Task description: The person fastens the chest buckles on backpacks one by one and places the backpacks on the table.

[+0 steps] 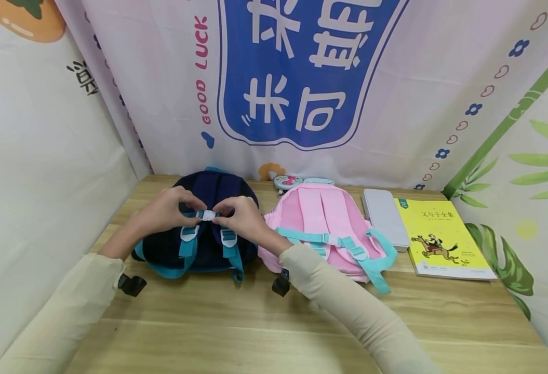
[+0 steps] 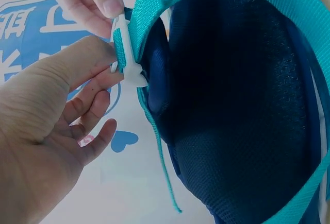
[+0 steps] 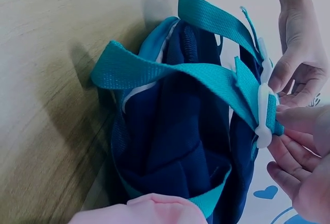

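A navy backpack [image 1: 208,187] with teal webbing straps lies at the back left of the table, its shoulder straps facing up. Across those straps runs a short teal chest strap with a white buckle [image 1: 208,215] at its middle. My left hand [image 1: 171,209] pinches the buckle's left end between thumb and fingers. From the other side, my right hand [image 1: 245,218] pinches its right end. Both buckle halves look joined; whether they are latched I cannot tell. White strap adjusters [image 1: 189,233] sit just below. In the left wrist view, teal webbing [image 2: 147,23] stands beside my fingertips.
A pink backpack [image 1: 311,208] with teal straps lies right of the navy one, a round charm [image 1: 288,181] behind it. Farther right are a grey case [image 1: 386,218] and a yellow book [image 1: 437,234]. A printed curtain [image 1: 161,104] rises behind the wooden table [image 1: 199,332].
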The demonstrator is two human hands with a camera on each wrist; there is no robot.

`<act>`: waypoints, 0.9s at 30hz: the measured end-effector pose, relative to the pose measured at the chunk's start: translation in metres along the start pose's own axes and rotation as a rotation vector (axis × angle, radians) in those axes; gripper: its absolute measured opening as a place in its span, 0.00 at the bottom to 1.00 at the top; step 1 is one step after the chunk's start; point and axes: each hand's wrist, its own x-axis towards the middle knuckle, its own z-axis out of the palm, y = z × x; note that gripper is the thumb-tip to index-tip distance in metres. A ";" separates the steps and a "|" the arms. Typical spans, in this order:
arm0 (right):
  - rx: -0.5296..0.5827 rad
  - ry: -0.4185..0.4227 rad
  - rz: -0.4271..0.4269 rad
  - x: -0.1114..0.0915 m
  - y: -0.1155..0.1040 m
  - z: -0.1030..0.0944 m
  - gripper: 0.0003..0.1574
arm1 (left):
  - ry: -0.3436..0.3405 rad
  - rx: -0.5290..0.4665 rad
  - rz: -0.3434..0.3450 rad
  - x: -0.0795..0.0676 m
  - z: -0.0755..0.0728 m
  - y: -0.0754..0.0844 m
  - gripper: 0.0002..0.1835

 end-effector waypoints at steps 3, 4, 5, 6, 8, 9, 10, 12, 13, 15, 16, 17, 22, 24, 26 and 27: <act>0.009 -0.002 -0.008 0.000 0.000 0.001 0.12 | -0.020 0.000 -0.013 0.000 -0.002 -0.001 0.13; 0.010 -0.004 -0.009 0.000 -0.001 0.002 0.12 | -0.025 -0.002 -0.017 -0.001 -0.002 -0.001 0.13; 0.012 -0.007 -0.008 -0.001 -0.001 0.003 0.12 | -0.030 -0.004 -0.020 -0.001 -0.002 -0.002 0.12; 0.013 -0.010 -0.007 -0.001 -0.001 0.003 0.12 | -0.035 -0.008 -0.023 -0.001 -0.002 -0.002 0.12; 0.009 -0.018 0.000 -0.001 0.000 0.005 0.12 | -0.041 -0.012 -0.023 -0.002 -0.002 -0.003 0.12; 0.008 -0.022 0.001 0.000 0.000 0.006 0.12 | -0.043 -0.013 -0.022 -0.003 -0.002 -0.004 0.12; 0.006 -0.025 0.002 0.000 0.000 0.007 0.12 | -0.044 -0.015 -0.020 -0.003 -0.002 -0.005 0.12; 0.006 -0.031 0.004 0.000 0.000 0.009 0.11 | -0.043 -0.016 -0.015 -0.004 -0.001 -0.007 0.12; 0.005 -0.033 0.003 0.000 0.000 0.010 0.11 | -0.043 -0.017 -0.012 -0.005 -0.001 -0.008 0.12; 0.003 -0.039 0.004 0.000 0.000 0.012 0.11 | -0.043 -0.018 -0.012 -0.006 0.000 -0.010 0.11; -0.002 -0.042 0.006 0.000 0.000 0.013 0.11 | -0.045 -0.018 -0.013 -0.007 0.001 -0.011 0.12; -0.007 -0.047 0.009 0.000 0.000 0.014 0.11 | -0.048 -0.019 -0.017 -0.007 0.001 -0.011 0.12; -0.038 -0.064 0.022 -0.001 0.002 0.018 0.11 | -0.059 -0.021 -0.011 -0.008 0.005 -0.015 0.12; -0.040 -0.071 0.029 -0.001 0.003 0.019 0.12 | -0.061 -0.026 0.003 -0.007 0.007 -0.017 0.12; -0.045 -0.080 0.037 -0.001 0.003 0.020 0.12 | -0.065 -0.027 0.014 -0.007 0.009 -0.019 0.12; -0.048 -0.085 0.039 -0.001 0.004 0.021 0.12 | -0.067 -0.026 0.017 -0.006 0.010 -0.020 0.12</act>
